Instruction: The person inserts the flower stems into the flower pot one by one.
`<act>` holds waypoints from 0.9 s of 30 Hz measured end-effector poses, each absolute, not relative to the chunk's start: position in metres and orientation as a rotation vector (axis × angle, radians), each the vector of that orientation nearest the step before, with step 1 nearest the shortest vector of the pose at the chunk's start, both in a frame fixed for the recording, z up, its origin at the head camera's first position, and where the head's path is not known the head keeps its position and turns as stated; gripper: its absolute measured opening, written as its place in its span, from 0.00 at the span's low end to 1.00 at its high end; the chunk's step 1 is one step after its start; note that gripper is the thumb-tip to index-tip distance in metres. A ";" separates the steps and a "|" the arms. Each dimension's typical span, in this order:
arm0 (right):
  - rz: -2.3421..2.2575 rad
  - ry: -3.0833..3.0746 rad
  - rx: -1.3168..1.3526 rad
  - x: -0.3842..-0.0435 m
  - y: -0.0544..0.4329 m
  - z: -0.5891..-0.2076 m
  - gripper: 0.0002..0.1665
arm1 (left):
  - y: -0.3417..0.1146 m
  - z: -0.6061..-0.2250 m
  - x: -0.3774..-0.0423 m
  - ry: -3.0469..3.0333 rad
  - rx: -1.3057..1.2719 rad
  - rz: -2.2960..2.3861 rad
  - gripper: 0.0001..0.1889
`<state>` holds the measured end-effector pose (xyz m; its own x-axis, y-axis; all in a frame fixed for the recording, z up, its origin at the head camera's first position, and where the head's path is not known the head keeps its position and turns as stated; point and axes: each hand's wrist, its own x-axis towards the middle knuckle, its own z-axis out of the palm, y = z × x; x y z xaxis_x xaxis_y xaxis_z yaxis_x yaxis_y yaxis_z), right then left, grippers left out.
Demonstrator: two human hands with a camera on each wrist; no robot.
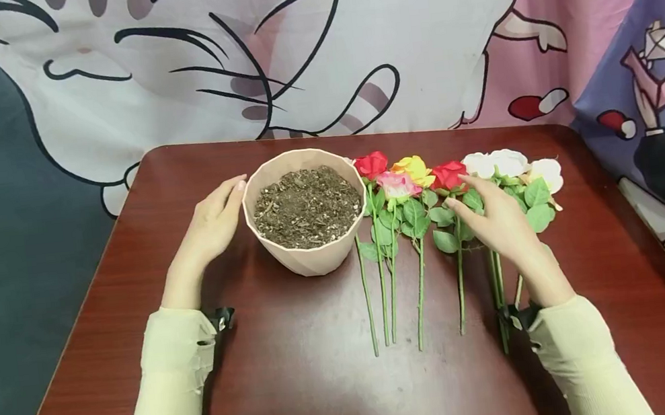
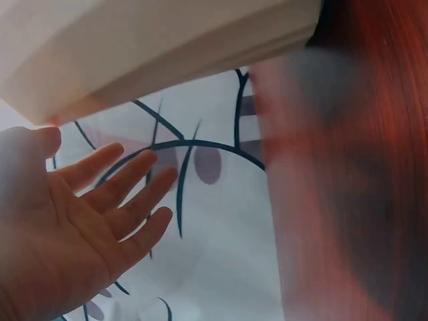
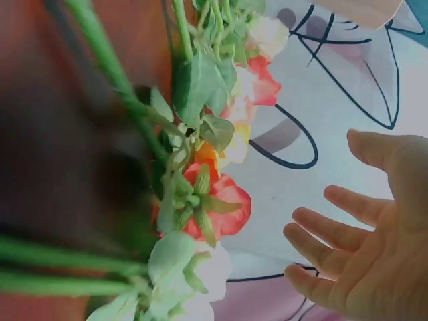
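Observation:
A beige faceted flowerpot (image 1: 313, 258) filled with dark soil (image 1: 308, 206) stands on the table. My left hand (image 1: 212, 223) is at the pot's left side, its fingertips by the rim; in the left wrist view the fingers (image 2: 127, 194) are spread below the pot (image 2: 154, 60). My right hand (image 1: 501, 220) hovers over the row of artificial roses, holding nothing, with its thumb and fingers apart. Nearest to it are a red rose (image 1: 448, 175) and several white roses (image 1: 509, 162). In the right wrist view its palm (image 3: 381, 247) faces the red rose (image 3: 227, 207), apart from it.
Left of the red rose lie a yellow rose (image 1: 414, 170), a pink rose (image 1: 397, 186) and another red rose (image 1: 371, 164), green stems toward me. The brown table (image 1: 302, 386) has a rounded back edge against a cat-printed cloth (image 1: 410, 23).

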<state>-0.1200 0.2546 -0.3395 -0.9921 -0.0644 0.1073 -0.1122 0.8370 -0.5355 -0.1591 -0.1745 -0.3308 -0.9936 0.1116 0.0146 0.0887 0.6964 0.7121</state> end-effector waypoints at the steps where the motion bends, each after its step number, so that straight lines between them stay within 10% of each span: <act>1: 0.862 -2.915 0.122 -0.114 0.255 -0.338 0.37 | -0.174 -0.330 -0.157 2.865 0.170 1.228 0.30; 27: 0.989 -2.770 0.207 -0.018 0.151 -0.390 0.22 | -0.159 -0.325 -0.142 2.422 -0.182 1.806 0.24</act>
<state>-0.0184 0.1511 -0.3905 -0.9717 -0.0667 0.2266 -0.1951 0.7672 -0.6110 -0.1420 -0.1593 -0.3254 -0.9862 -0.0275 -0.1633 -0.1644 0.2831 0.9449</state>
